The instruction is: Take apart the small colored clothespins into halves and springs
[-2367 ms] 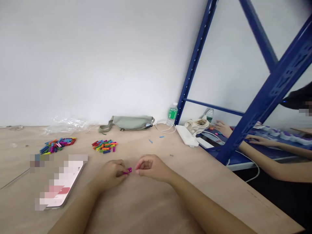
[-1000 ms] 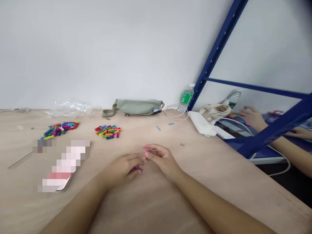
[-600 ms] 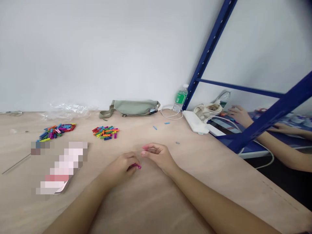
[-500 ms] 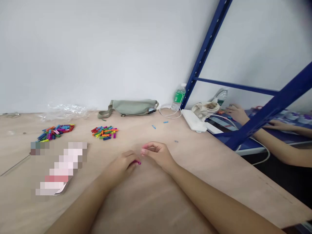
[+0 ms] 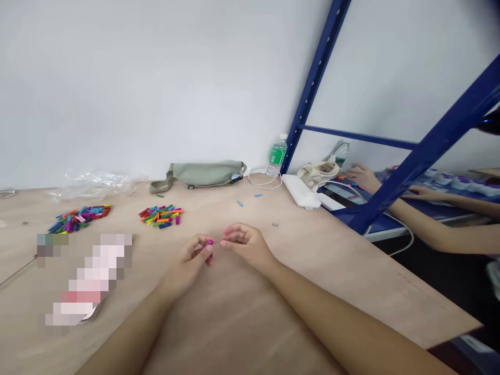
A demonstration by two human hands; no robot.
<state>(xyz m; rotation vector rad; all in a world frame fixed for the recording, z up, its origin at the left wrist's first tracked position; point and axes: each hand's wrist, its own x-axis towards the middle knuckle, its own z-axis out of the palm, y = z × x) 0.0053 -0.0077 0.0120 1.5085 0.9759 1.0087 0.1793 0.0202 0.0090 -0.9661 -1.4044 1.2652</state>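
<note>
Pinching a small peg [image 5: 211,242], bright magenta, between thumb and fingers of the left hand [image 5: 189,260] over the bench [image 5: 219,323]; partly hidden by the thumb. Holding the right hand [image 5: 250,248] just beside, loosely curled, thumb near fingertips; cannot tell whether gripping anything.

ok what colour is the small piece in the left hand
The small piece in the left hand is magenta; the current head view shows it best.

Magenta clip [image 5: 211,242], partly hidden, in left hand [image 5: 192,257]
</note>
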